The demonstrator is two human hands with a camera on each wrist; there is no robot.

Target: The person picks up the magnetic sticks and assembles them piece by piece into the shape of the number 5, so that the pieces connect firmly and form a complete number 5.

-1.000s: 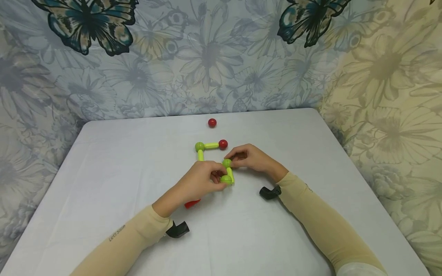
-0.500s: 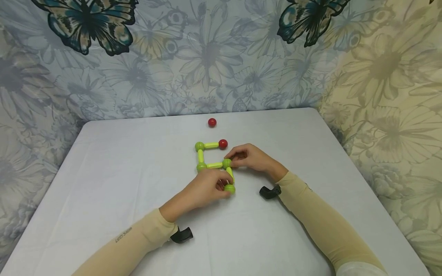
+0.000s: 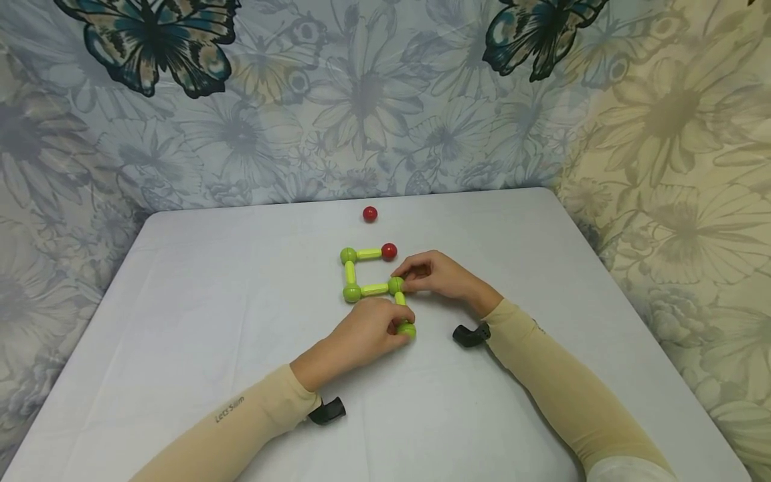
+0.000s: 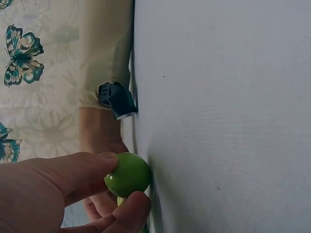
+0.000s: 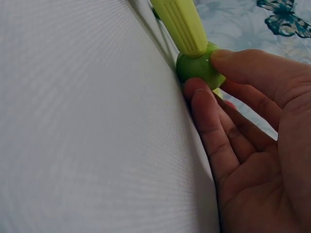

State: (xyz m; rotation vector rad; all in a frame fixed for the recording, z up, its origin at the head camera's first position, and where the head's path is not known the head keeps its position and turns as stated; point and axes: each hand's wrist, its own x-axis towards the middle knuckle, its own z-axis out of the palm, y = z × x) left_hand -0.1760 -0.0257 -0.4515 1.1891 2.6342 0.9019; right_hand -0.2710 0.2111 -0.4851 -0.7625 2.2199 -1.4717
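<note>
A chain of yellow-green rods and green balls lies on the table, with a red ball (image 3: 389,252) at its far end. My right hand (image 3: 442,274) pinches a green ball (image 5: 197,70) at one corner, between thumb and fingers. From that ball a short rod (image 3: 401,298) runs towards me. At the rod's near end, my left hand (image 3: 367,331) pinches another green ball (image 4: 130,174). Its fingers partly cover this rod and ball in the head view. Two more green balls (image 3: 352,292) form the chain's left corners, joined by a rod (image 3: 351,273).
A loose red ball (image 3: 370,214) sits near the far edge of the white table (image 3: 241,268). Black camera mounts (image 3: 327,411) stick out at both wrists. A flowered cloth with butterflies (image 3: 150,47) hangs behind the table.
My left hand has moved right and towards me with its green ball, swinging the short rod outward. The red piece seen below the left hand is no longer visible. The right hand has stayed put.
</note>
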